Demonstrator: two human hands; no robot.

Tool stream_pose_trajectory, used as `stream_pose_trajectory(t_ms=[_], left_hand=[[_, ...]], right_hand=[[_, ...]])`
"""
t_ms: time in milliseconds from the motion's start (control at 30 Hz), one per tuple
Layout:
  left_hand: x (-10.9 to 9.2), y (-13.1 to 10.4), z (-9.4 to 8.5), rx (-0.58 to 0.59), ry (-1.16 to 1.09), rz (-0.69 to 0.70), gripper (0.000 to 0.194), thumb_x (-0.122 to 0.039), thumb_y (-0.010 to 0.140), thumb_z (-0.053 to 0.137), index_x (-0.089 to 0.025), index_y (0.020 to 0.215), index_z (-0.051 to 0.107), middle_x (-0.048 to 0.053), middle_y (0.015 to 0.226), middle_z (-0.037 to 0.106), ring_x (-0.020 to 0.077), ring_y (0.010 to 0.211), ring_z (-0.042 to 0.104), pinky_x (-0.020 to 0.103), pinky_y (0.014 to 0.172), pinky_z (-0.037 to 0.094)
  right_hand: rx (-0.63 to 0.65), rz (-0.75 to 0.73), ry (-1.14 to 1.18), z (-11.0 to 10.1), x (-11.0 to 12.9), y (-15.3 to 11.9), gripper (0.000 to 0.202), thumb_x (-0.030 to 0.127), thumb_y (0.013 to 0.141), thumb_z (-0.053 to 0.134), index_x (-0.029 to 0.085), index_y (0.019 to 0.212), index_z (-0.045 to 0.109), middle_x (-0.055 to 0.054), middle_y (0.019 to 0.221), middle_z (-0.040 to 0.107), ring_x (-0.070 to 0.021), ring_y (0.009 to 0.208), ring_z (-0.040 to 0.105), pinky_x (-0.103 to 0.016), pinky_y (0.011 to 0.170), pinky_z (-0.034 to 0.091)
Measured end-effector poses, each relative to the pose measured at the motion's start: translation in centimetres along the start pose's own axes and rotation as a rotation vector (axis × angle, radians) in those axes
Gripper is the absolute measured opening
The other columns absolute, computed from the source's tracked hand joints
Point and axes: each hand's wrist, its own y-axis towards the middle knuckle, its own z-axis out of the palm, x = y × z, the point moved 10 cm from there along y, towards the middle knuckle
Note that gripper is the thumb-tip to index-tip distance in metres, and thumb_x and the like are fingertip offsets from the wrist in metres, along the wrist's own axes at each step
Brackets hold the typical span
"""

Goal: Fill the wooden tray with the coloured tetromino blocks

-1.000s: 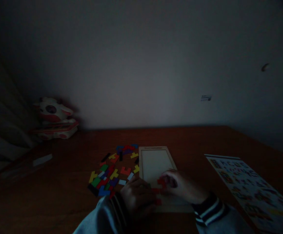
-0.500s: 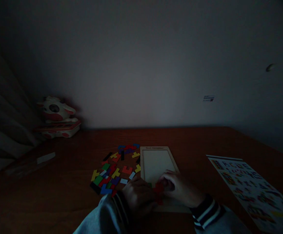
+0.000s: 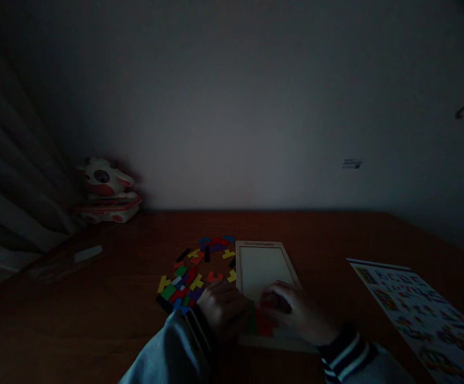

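Note:
A pale wooden puzzle tray lies in front of me. At its near end a green puzzle piece and a red puzzle piece lie side by side. My right hand is over the tray, thumb and fingers pinched on red, seemingly a red puzzle piece; dim light blurs its outline. My left hand rests at the tray's left edge with its fingers curled, and whatever is under them is hidden. Loose coloured puzzle pieces spread to the left of the tray, partly behind my left hand.
A printed pattern sheet lies on the right of the brown table. At the back left stands a cow-shaped toy, with a white strip nearer me. A curtain hangs at the left, and a wall closes off the back.
The view has turned slightly left. My left fingers have drawn back from the red piece, so more of the green and red pieces shows. My right hand stays over the tray.

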Motion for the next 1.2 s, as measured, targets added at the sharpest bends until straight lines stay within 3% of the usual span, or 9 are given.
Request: stream_pose_trajectory(t_ms=[100,200,267,500,600,800,933,1067,1200], left_hand=[[3.8,-1.4,-0.9,-0.003,0.123,-0.128,0.019,-0.024,0.087,0.051,-0.022,0.093,0.069,0.005,0.088,0.074,0.0209,0.079,0.065,0.034,0.07,0.051],[8.4,-3.3,-1.5,0.057,0.251,-0.408,0.026,-0.032,0.087,0.051,-0.023,0.105,0.068,0.006,0.103,0.073,0.0248,0.092,0.065,0.039,0.079,0.052],[10.3,-4.5,-1.3,0.131,0.291,-0.565,0.029,-0.038,0.087,0.051,-0.025,0.108,0.068,0.005,0.107,0.072,0.0265,0.096,0.065,0.041,0.083,0.051],[12.0,-6.2,0.0,0.275,0.241,-0.745,0.029,-0.048,0.086,0.055,-0.031,0.101,0.073,0.004,0.105,0.073,0.031,0.1,0.065,0.045,0.084,0.05],[12.1,-6.0,0.0,0.278,0.221,-0.752,0.027,-0.047,0.083,0.06,-0.029,0.099,0.074,0.005,0.103,0.073,0.0301,0.097,0.066,0.043,0.083,0.052],[11.8,-5.7,-0.5,0.126,0.136,-0.723,0.035,-0.036,0.073,0.073,-0.027,0.106,0.07,0.007,0.11,0.066,0.0274,0.095,0.066,0.038,0.077,0.055],[11.0,-5.3,-0.3,0.065,0.065,-0.631,0.031,-0.035,0.074,0.073,-0.027,0.103,0.07,0.005,0.106,0.064,0.0227,0.092,0.065,0.033,0.074,0.057],[8.4,-4.0,-1.8,-0.105,0.012,-0.454,0.022,-0.039,0.08,0.068,-0.024,0.096,0.07,0.005,0.096,0.063,0.0186,0.083,0.066,0.029,0.067,0.058],[4.0,-2.6,-3.0,-0.224,-0.015,-0.253,0.021,-0.041,0.087,0.062,-0.022,0.096,0.069,0.005,0.089,0.064,0.0146,0.075,0.066,0.021,0.06,0.055]], right_hand=[[-0.015,0.017,-0.013,0.0,-0.1,-0.1,0.029,0.048,0.086,0.058,0.021,0.098,0.063,-0.001,0.082,0.063,-0.0154,0.068,0.058,-0.025,0.059,0.045],[-0.044,-0.011,-0.037,-0.3,0.3,-0.2,0.029,0.048,0.088,0.056,0.021,0.096,0.063,-0.001,0.082,0.062,-0.0154,0.069,0.058,-0.026,0.061,0.045],[-0.061,-0.027,-0.048,-0.5,0.6,-0.2,0.026,0.046,0.088,0.056,0.022,0.095,0.064,-0.001,0.084,0.062,-0.0154,0.072,0.059,-0.026,0.064,0.046],[-0.084,-0.046,-0.077,-0.5,1.1,-0.1,0.019,0.039,0.09,0.054,0.023,0.09,0.065,-0.001,0.084,0.064,-0.0157,0.075,0.062,-0.026,0.067,0.046],[-0.091,-0.039,-0.053,-0.3,0.9,0.0,0.02,0.039,0.09,0.054,0.023,0.088,0.065,-0.001,0.083,0.065,-0.0152,0.074,0.062,-0.026,0.065,0.046],[-0.116,-0.031,-0.028,-0.2,0.8,-0.1,0.021,0.04,0.091,0.053,0.022,0.089,0.064,-0.001,0.085,0.065,-0.0152,0.074,0.063,-0.026,0.065,0.048],[-0.135,-0.054,-0.051,-0.2,1.3,-0.1,0.018,0.037,0.091,0.054,0.022,0.093,0.063,-0.002,0.088,0.064,-0.0158,0.077,0.063,-0.027,0.068,0.049],[-0.148,-0.072,-0.107,-0.1,2.0,-0.1,0.015,0.033,0.089,0.057,0.023,0.099,0.064,-0.004,0.097,0.064,-0.0194,0.088,0.062,-0.03,0.076,0.049],[-0.134,-0.131,-0.052,0.3,3.7,-0.3,0.019,0.029,0.089,0.059,0.024,0.107,0.062,-0.004,0.102,0.064,-0.0195,0.096,0.06,-0.031,0.084,0.048]])
